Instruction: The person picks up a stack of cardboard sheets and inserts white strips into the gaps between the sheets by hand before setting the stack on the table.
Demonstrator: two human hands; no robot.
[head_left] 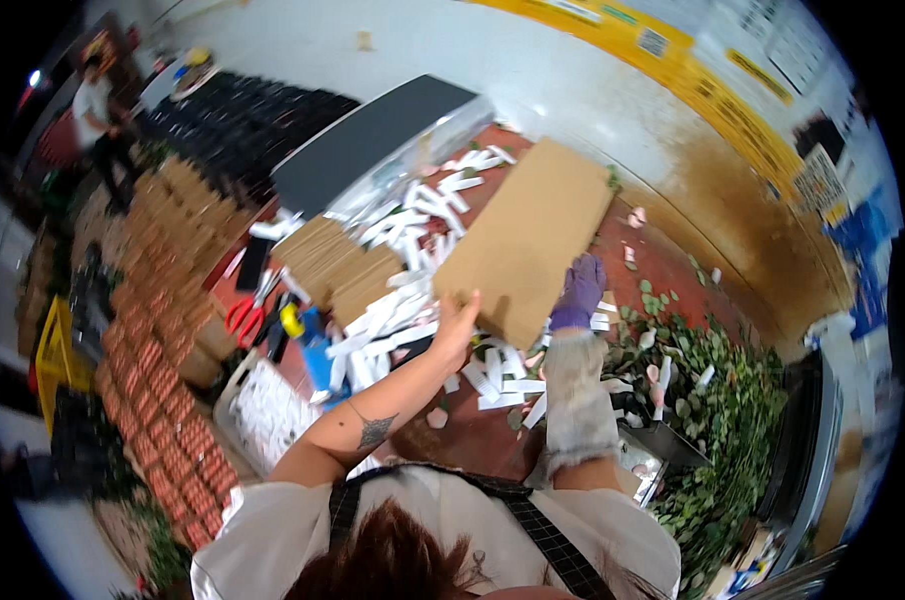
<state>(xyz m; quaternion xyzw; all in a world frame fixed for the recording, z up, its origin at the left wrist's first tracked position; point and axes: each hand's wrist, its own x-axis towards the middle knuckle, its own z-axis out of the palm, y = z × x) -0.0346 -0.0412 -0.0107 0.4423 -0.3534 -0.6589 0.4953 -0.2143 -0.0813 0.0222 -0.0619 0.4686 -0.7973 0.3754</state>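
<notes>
A long flat sheet of brown cardboard (533, 225) lies tilted over the red tabletop in front of me. At its near left edge is my bare left hand (458, 328), thumb up against the cardboard and the other fingers mostly hidden; it appears to grip the edge. My right hand (579, 292), in a purple glove with a pale sleeve over the forearm, rests along the right edge with its fingers stretched out. White paper strips (403, 300) are strewn around and beside the cardboard. To its left sits a stack of folded cardboard pieces (338, 262).
Red-handled scissors (245, 318), a dark phone (254, 262) and a blue tool (318, 350) lie at left, above a white bin of white pieces (271, 405). Leafy green stems (718, 430) heap at right. A dark-topped box (373, 140) stands behind; a person (103, 125) stands far left.
</notes>
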